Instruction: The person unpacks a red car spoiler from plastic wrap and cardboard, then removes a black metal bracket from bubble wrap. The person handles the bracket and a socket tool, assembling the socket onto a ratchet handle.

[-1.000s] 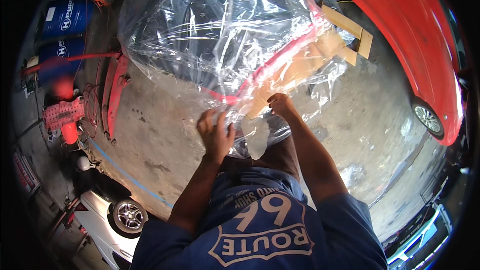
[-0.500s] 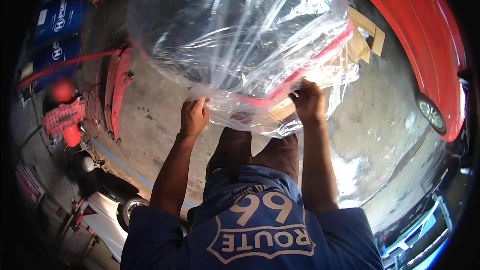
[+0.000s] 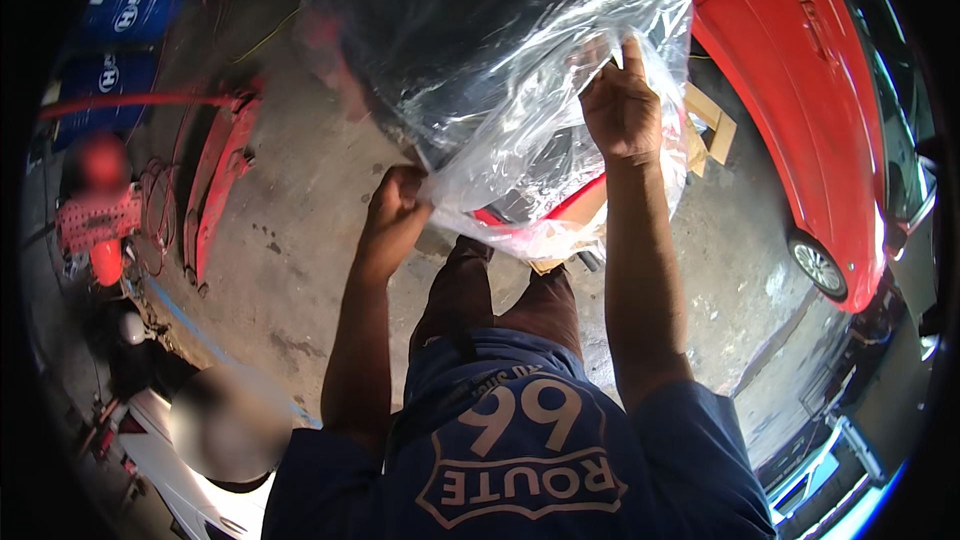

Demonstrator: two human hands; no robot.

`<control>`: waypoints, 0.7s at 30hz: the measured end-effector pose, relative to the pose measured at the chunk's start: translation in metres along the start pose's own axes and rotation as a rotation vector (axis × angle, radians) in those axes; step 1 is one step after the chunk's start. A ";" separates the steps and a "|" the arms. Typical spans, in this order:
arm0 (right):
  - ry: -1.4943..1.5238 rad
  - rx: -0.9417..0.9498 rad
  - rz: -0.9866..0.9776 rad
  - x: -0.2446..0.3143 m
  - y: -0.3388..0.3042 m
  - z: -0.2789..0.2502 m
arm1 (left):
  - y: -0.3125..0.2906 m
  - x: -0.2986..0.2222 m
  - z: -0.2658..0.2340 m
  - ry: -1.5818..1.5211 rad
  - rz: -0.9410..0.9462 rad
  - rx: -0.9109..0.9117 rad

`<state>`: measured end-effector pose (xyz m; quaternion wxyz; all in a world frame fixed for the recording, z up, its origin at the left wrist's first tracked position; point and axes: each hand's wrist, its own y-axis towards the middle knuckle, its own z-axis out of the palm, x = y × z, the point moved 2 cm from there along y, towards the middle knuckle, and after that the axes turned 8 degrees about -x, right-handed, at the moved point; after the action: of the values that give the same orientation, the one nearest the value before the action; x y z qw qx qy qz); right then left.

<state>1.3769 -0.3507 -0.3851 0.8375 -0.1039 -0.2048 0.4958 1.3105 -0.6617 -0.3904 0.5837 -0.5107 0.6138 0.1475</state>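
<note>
Left hand (image 3: pixel 398 202) pinches the plastic (image 3: pixel 520 105), upper centre; right hand (image 3: pixel 622 112), fingers half spread against it, grip unclear, and a hard tug over that red edge (image 3: pixel 578 201) could tear it!

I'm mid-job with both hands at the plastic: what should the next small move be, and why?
Probably ease the left hand forward, bringing its side of the clear plastic film level with the right hand. The left appears to pinch the film at its near left side, the right is farther forward, and slanting folds run between them above a red edge.
</note>
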 end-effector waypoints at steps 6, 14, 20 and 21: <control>-0.765 -0.189 0.045 0.045 -0.038 -0.091 | -0.006 0.022 0.013 0.280 -0.048 0.002; -0.800 -0.958 0.154 -0.002 -0.070 -0.295 | -0.055 0.055 0.062 0.075 -1.007 0.494; -0.569 -0.811 -0.165 -0.013 -0.057 -0.326 | -0.065 0.066 0.120 -0.443 -0.735 0.009; -0.640 -0.764 -0.213 -0.012 -0.059 -0.328 | -0.062 0.073 0.115 -0.230 -0.691 -0.009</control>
<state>1.5641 -0.3803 -0.6591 0.6809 -0.2244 -0.6272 0.3045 1.4399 -0.6322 -0.4596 0.6621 -0.6704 0.3349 0.0007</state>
